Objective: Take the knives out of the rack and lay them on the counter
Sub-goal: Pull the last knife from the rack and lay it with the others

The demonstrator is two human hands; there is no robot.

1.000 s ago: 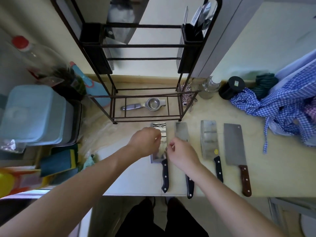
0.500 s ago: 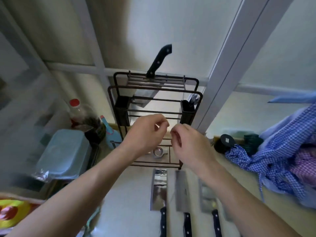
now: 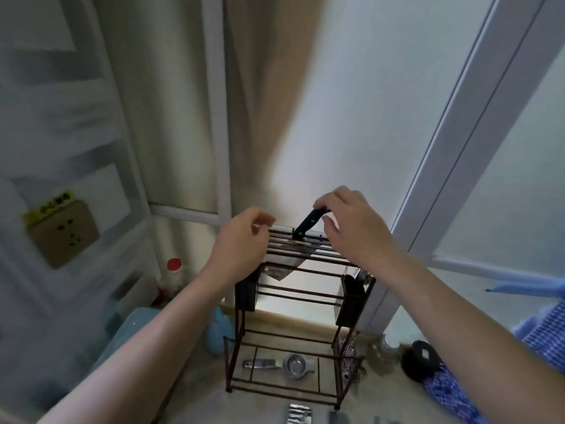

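while both bare arms are reaching up from the bottom corners of the view, a dark wire rack (image 3: 293,301) is standing on a pale counter (image 3: 195,402) against the wall, a little below centre. one knife (image 3: 301,240) is sitting in the slotted top of the rack: its black handle is sticking up and leaning toward one o'clock, and its wide blade is hanging down through the bars, with a corner showing underneath.

the right hand (image 3: 351,228) is arriving at the handle from the three o'clock side. its fingers (image 3: 336,198) are curling over the handle's upper end and touching it, while the thumb is waiting apart at the handle's four o'clock, so the grasp is not closed. the left hand (image 3: 241,240) is hovering at the rack's top edge, at nine o'clock from the knife, fingers loosely curled and holding nothing; whether it is touching the bars is unclear.

on the rack's bottom shelf, at six o'clock from the knife, a metal strainer (image 3: 282,365) is lying flat. at the very bottom edge of the view, the tips of knife blades (image 3: 299,414) are lying on the counter in front of the rack. a red-capped bottle (image 3: 171,276) is standing at the rack's nine o'clock, and blue checked cloth (image 3: 544,356) is lying bunched at four o'clock.
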